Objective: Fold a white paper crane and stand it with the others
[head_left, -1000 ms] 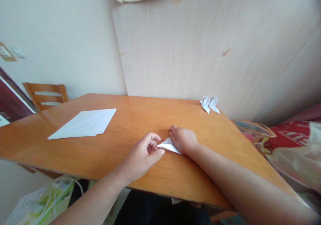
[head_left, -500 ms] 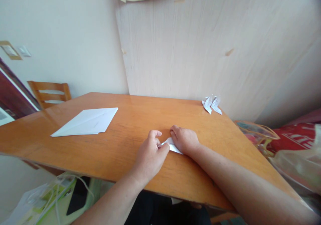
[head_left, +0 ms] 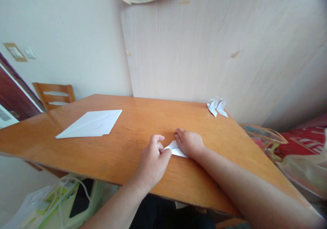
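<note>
A small folded piece of white paper [head_left: 176, 150] lies on the wooden table between my hands. My left hand [head_left: 154, 159] pinches its left tip between thumb and fingers, with the index finger curled above. Pressed down over the paper's right part is my right hand [head_left: 189, 143], fingers bent and closed; it hides that part of the paper. Farther left lies a larger stack of white paper sheets [head_left: 93, 124], flat on the table. Two folded paper figures [head_left: 217, 107] stand near the table's far right corner.
The wooden table [head_left: 143, 120] meets the wall at its far side. A wooden chair [head_left: 55, 94] stands at the far left. Below the near left edge are cables and a green-white box [head_left: 60, 205]. Red and clear bags [head_left: 306, 143] sit beyond the right edge.
My left thumb has shifted slightly down and left, showing more of the small paper's fold. The right hand stays pressed on it. The whole view has shifted a little.
</note>
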### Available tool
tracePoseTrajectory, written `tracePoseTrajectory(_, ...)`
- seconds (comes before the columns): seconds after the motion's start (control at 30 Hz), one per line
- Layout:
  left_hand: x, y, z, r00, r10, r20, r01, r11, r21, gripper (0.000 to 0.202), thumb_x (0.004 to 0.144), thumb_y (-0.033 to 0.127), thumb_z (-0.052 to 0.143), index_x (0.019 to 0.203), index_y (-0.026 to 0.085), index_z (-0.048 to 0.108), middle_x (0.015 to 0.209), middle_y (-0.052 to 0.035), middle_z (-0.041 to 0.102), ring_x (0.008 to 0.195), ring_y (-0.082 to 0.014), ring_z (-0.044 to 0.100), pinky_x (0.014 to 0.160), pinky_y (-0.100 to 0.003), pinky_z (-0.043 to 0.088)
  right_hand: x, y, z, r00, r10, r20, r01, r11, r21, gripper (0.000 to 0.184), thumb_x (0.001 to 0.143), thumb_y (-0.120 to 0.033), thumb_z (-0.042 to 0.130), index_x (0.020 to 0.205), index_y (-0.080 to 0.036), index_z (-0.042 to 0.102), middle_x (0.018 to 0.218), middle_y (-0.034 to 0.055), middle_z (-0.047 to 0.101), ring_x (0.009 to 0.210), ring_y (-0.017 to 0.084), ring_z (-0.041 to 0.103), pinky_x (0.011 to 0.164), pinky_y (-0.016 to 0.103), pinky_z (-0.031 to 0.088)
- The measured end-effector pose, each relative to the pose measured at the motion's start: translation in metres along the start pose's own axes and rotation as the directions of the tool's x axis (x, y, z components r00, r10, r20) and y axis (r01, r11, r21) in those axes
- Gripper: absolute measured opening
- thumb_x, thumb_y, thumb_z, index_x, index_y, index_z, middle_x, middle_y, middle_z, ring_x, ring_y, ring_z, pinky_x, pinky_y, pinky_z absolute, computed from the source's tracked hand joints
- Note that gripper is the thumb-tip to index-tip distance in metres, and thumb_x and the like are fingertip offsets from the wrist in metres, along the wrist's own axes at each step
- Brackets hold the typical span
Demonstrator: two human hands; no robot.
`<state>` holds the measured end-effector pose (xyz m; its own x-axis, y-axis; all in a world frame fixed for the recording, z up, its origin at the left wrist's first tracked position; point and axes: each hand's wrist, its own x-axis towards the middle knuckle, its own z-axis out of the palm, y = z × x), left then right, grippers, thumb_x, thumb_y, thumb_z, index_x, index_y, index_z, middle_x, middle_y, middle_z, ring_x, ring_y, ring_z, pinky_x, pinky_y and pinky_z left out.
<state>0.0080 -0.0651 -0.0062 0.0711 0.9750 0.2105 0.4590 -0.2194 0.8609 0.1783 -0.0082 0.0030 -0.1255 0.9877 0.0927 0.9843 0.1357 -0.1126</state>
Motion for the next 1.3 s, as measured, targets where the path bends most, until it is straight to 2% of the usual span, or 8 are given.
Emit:
tracePoseTrajectory(0.27,-0.004,-0.005,-0.010,1.000,0.018,0.006,-0.019,0.997,0.074,0.027,0.086,0.022,0.055,0.112,0.022,0.053,0.070,0.0054,0.060,0.070,-0.0173,0.060,0.068,-0.029,0.042,0.001,0.001,0.001,1.000,-0.008,-0.013,0.007,1.000,-0.005,0.033,0.104,-0.035,0.034,0.116,-0.023,0.063,0.105,0.0088,0.076,0.094,0.024,0.072,0.071,0.031,0.046)
tracePoseTrajectory(0.4,-0.008,-0.004,-0.021,0.993,0.063,0.100,-0.078,0.985,0.152,0.011,0.088,0.020,0.052,0.094,0.023,0.060,0.071,0.0041,0.064,0.069,-0.0162,0.061,0.066,-0.028,0.039,0.000,0.000,0.001,1.000,-0.015,-0.020,0.015,1.000,-0.008,0.033,0.103,-0.036,0.035,0.115,-0.023,0.063,0.104,0.0085,0.076,0.093,0.024,0.072,0.070,0.031,0.045)
tracePoseTrajectory(0.5,-0.010,-0.001,-0.027,0.984,0.075,0.160,-0.107,0.973,0.206,0.012,0.088,0.019,0.051,0.086,0.023,0.063,0.069,0.0038,0.065,0.068,-0.0160,0.061,0.065,-0.027,0.039,-0.001,0.000,0.002,0.999,-0.026,-0.036,0.026,1.000,-0.005,0.036,0.103,-0.043,0.035,0.113,-0.024,0.063,0.103,0.0083,0.076,0.091,0.024,0.072,0.070,0.031,0.045)
tracePoseTrajectory(0.73,-0.012,-0.005,-0.034,0.972,0.130,0.195,-0.184,0.938,0.293,0.018,0.088,0.017,0.051,0.091,0.025,0.067,0.083,0.0012,0.072,0.078,-0.0186,0.065,0.072,-0.030,0.040,-0.006,0.000,0.002,0.997,-0.053,-0.057,0.052,0.999,-0.015,0.051,0.095,-0.066,0.042,0.114,-0.022,0.062,0.101,0.0102,0.075,0.094,0.027,0.071,0.073,0.033,0.047)
tracePoseTrajectory(0.9,-0.014,-0.006,-0.038,0.958,0.183,0.223,-0.259,0.887,0.383,0.018,0.086,0.014,0.051,0.081,0.024,0.065,0.082,0.0021,0.071,0.082,-0.0199,0.065,0.080,-0.033,0.039,-0.009,-0.005,0.001,0.996,-0.071,-0.059,0.066,0.995,-0.081,0.052,0.096,-0.066,0.041,0.111,-0.021,0.062,0.103,0.0119,0.074,0.096,0.028,0.070,0.075,0.034,0.047)
tracePoseTrajectory(1.07,-0.011,-0.007,-0.044,0.946,0.203,0.253,-0.292,0.872,0.392,0.021,0.085,0.012,0.052,0.077,0.024,0.066,0.083,0.0013,0.069,0.082,-0.0192,0.063,0.077,-0.032,0.040,-0.011,-0.008,-0.001,0.994,-0.091,-0.054,0.083,0.987,-0.139,0.050,0.098,-0.063,0.040,0.110,-0.020,0.064,0.104,0.0123,0.074,0.097,0.029,0.070,0.075,0.035,0.048)
tracePoseTrajectory(1.17,-0.009,-0.008,-0.049,0.944,0.217,0.249,-0.300,0.877,0.375,0.022,0.087,0.012,0.051,0.079,0.024,0.068,0.083,0.0001,0.067,0.082,-0.0189,0.062,0.078,-0.032,0.042,-0.012,-0.010,-0.003,0.992,-0.114,-0.060,0.102,0.979,-0.175,0.048,0.098,-0.061,0.041,0.109,-0.021,0.064,0.103,0.0118,0.074,0.094,0.029,0.070,0.073,0.036,0.049)
tracePoseTrajectory(1.3,-0.008,-0.008,-0.051,0.925,0.286,0.252,-0.358,0.879,0.316,0.023,0.091,0.012,0.049,0.087,0.023,0.068,0.094,-0.0014,0.069,0.094,-0.0195,0.062,0.089,-0.033,0.044,-0.013,-0.011,-0.005,0.989,-0.134,-0.055,0.120,0.971,-0.207,0.047,0.099,-0.060,0.041,0.107,-0.020,0.066,0.100,0.0121,0.074,0.092,0.029,0.070,0.074,0.036,0.049)
